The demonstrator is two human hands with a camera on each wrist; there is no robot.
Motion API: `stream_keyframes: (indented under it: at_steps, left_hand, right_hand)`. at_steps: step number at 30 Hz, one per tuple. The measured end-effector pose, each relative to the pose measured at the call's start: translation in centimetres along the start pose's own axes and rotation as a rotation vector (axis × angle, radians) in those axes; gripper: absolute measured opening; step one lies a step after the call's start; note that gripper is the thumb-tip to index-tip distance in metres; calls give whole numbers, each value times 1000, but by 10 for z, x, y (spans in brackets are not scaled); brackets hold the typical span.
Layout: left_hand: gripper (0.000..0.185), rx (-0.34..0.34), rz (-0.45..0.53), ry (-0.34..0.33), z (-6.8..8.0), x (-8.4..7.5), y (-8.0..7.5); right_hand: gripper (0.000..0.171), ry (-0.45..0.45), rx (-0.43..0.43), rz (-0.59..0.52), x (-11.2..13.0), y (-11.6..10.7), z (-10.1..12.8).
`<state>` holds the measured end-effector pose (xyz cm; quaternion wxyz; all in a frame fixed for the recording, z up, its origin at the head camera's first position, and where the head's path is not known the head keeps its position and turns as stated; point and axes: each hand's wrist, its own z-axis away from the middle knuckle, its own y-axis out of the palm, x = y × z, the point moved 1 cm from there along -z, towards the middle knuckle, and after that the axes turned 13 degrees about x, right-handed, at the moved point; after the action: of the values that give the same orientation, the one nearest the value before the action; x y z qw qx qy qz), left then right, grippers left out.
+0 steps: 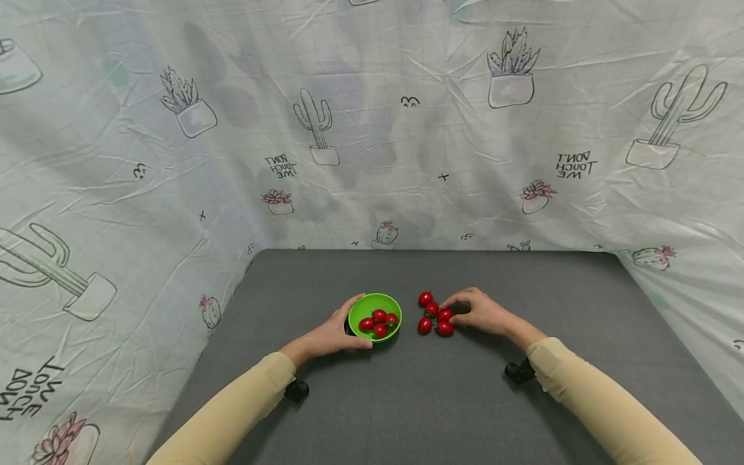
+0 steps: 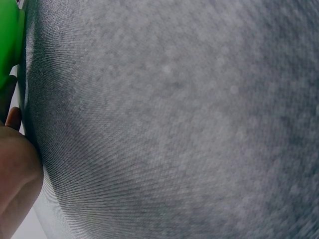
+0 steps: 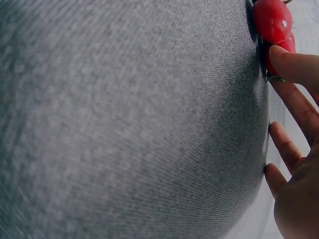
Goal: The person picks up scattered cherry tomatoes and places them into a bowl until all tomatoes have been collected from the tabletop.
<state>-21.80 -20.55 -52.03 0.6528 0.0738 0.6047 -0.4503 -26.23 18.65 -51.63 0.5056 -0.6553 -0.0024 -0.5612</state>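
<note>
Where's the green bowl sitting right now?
In the head view the green bowl sits mid-table on the grey mat, gripped by the left hand, left of the loose tomatoes.

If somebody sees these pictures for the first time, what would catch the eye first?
Probably the green bowl near the middle of the grey table, gripped by the left hand and holding red tomatoes. Beside it, the right hand touches a loose tomato cluster on the table.
</note>
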Motion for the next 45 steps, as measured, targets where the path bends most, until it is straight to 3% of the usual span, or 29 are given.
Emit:
stream_keyframes:
  at_steps: [26, 38, 45]
  left_hand:
    - [111, -8, -2, -22, 0, 0, 0]
    - [112, -5, 7, -12, 0, -1, 0]
    - [111, -5, 19, -11, 0, -2, -1]
  right_hand:
    - [31, -80, -4, -17, 16, -19, -4]
    - [28, -4, -37, -12, 42, -26, -12]
    - [29, -23, -30, -9, 55, -28, -21]
